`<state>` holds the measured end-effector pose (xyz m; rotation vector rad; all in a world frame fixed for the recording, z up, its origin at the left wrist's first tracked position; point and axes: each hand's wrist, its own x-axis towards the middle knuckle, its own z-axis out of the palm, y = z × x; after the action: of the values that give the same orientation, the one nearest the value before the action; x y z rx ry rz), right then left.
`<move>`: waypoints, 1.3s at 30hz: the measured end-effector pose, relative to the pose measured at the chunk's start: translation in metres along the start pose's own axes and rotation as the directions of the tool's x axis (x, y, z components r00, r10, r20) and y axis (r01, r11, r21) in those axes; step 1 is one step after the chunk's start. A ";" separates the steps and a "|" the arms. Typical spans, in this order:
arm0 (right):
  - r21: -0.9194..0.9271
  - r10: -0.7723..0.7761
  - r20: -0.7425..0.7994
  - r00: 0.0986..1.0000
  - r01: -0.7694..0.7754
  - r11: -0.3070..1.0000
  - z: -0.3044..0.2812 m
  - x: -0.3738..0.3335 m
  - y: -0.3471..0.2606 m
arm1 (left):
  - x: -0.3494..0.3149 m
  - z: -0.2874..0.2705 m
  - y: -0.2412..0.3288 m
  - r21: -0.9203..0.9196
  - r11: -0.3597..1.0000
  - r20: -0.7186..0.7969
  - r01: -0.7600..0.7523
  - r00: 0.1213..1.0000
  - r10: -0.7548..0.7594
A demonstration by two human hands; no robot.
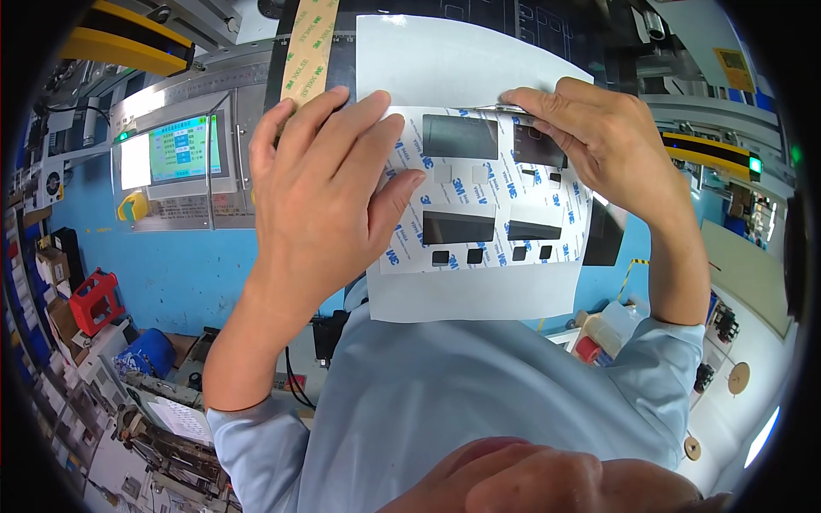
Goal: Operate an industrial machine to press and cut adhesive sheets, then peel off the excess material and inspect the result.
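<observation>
An adhesive sheet [505, 198] with printed white backing and several rectangular and small square cutouts lies on a larger plain white sheet [470, 295]. My left hand [329, 184] rests over its left edge, fingers spread, the fingertips reaching its upper left corner. In my right hand [603, 128] is a thin silver tool, apparently tweezers [510, 109], pinched between thumb and fingers. Its tip lies along the sheet's top edge, right of the middle. The palm side of my left hand is hidden.
A tan printed strip [310, 51] lies on the dark work plate [342, 64] at the back left. A metal control box with a lit screen [184, 150] stands to the left. Yellow-and-black bars flank both sides [128, 38]. A red plastic holder [96, 301] is at the lower left.
</observation>
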<state>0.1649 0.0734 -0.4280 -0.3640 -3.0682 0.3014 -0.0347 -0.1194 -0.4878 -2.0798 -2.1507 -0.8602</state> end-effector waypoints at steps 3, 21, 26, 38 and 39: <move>-0.013 0.001 0.013 1.000 -0.001 1.000 0.001 -0.003 0.003 | 0.002 0.001 -0.001 0.006 1.000 -0.003 -0.003 1.000 0.003; -0.029 0.000 0.009 1.000 0.000 1.000 -0.002 -0.015 0.015 | 0.002 0.000 0.001 0.020 1.000 0.024 0.000 1.000 -0.001; -0.091 0.012 0.025 1.000 -0.010 0.996 -0.003 -0.025 0.021 | 0.003 0.003 0.001 0.025 0.999 -0.030 -0.026 0.999 0.027; -0.112 0.070 0.022 0.997 -0.068 0.991 -0.008 -0.045 0.032 | 0.005 -0.002 0.006 0.040 0.999 0.055 -0.004 0.998 0.002; -0.107 0.076 0.013 0.997 -0.074 0.991 -0.008 -0.046 0.033 | 0.005 -0.002 0.007 0.047 0.999 0.061 -0.003 0.998 0.000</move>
<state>0.2178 0.0952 -0.4272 -0.4841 -3.1001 0.1435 -0.0299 -0.1156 -0.4812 -2.1116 -2.1758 -0.7476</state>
